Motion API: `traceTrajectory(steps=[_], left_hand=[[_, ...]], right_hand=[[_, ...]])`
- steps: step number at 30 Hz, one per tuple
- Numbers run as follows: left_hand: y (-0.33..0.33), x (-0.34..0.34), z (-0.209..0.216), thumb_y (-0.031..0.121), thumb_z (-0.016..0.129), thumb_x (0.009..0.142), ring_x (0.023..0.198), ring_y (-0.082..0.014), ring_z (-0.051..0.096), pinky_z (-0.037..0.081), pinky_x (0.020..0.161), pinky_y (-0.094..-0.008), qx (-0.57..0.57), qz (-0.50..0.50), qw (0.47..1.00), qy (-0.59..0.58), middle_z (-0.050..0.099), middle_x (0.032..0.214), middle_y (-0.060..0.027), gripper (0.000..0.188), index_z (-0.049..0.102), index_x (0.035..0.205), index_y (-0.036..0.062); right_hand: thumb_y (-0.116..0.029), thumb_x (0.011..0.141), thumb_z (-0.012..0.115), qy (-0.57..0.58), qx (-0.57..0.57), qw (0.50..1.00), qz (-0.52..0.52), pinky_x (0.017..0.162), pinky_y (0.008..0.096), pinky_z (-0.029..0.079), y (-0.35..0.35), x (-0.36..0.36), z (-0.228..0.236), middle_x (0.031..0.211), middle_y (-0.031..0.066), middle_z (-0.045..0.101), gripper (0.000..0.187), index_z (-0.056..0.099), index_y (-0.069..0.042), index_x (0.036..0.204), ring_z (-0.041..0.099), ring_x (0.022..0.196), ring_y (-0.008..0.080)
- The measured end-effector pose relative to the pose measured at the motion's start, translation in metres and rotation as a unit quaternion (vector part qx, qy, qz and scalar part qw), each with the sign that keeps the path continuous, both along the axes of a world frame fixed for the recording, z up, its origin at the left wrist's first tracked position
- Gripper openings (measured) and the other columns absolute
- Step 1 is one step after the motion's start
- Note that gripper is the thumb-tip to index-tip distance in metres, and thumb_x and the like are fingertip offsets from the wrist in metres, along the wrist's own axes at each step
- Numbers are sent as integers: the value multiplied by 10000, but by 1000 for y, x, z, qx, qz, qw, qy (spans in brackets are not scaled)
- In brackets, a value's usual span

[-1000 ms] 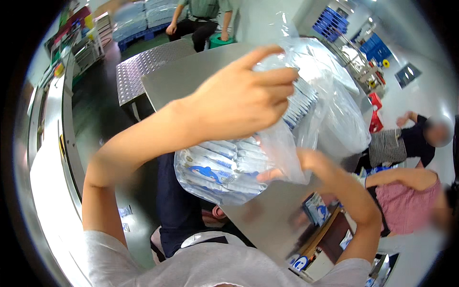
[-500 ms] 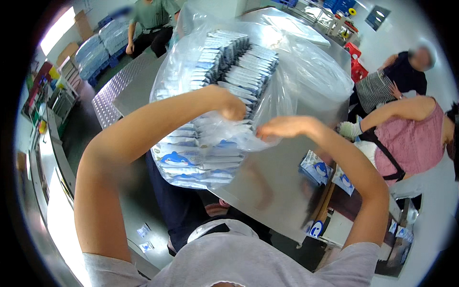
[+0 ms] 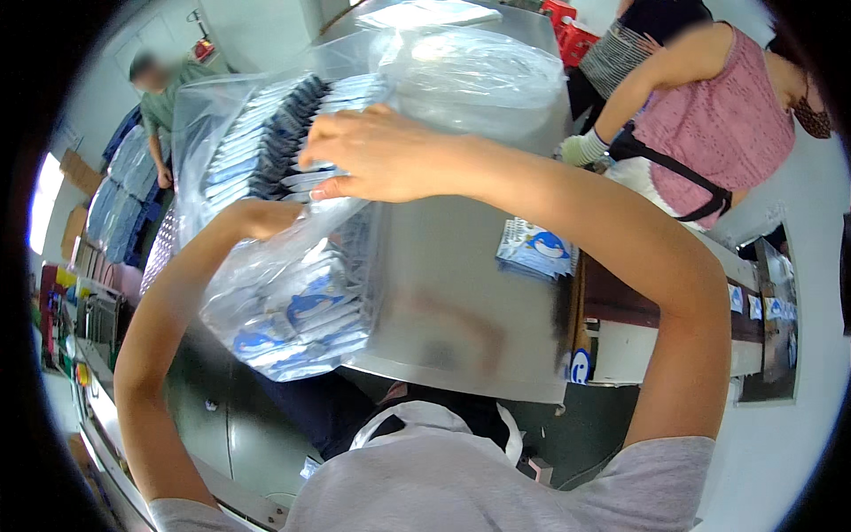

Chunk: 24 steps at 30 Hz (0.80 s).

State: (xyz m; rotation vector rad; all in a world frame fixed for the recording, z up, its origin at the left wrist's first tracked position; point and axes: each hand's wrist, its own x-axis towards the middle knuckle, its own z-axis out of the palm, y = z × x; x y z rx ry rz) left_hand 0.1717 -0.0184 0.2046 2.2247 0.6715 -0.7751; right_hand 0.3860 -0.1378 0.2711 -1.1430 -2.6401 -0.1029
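Note:
A large clear plastic bag (image 3: pixel 266 301) lies tilted on the metal table's near left part. It is filled with rows of flat white and blue packets (image 3: pixel 253 133), standing on edge; those at its near end show a blue whale picture. My left hand (image 3: pixel 266 217) is closed on the bag's film at the middle of the opening, its fingertips partly hidden. Over the packets beside it, my right hand (image 3: pixel 377 160) has bent fingers spread apart from the thumb. Its thumb touches the edge of the film.
A stack of whale packets (image 3: pixel 534 248) sits on the metal table (image 3: pixel 443 293) at right. Another clear bag (image 3: pixel 479 66) lies at the far side. A co-worker in pink (image 3: pixel 700 115) stands close on the right, another person (image 3: pixel 164 102) sits far left. Red stools (image 3: pixel 576 40) stand behind the table.
My right hand has moved left, over the packets and next to my left hand. The view has turned, so the bag now appears farther left and its near end looks more folded.

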Motion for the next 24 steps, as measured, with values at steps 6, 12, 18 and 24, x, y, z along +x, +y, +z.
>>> traceTrajectory(steps=[6,12,18,24], left_hand=[[-33,-13,43,322,407,939,781,-190,561,438,739,-354,125,155,979,-38,590,816,-152,402,549,1081,-26],[-46,-32,44,303,417,931,805,-251,572,434,764,-360,61,53,995,-53,636,865,-188,408,595,1029,-51],[-51,-67,35,275,411,926,823,-285,555,428,776,-380,89,24,962,-255,611,901,-206,385,556,1057,-56],[-72,-45,60,310,395,909,782,-308,553,428,753,-383,88,44,971,-219,602,878,-219,417,543,1056,-51]], right_hand=[[-295,898,561,77,-91,991,-52,933,345,407,-77,126,28,1153,100,528,355,533,-54,1157,507,1106,258],[-150,837,599,-32,-287,887,-361,882,352,448,-156,278,-4,1086,105,610,311,562,-46,1128,577,1020,242],[-152,580,795,-52,-401,802,-440,809,382,481,-252,389,-140,950,147,658,490,622,-50,1027,614,922,286],[-409,622,782,-134,-472,801,-344,785,403,473,-187,345,-134,948,209,652,547,654,-11,973,620,928,321]])
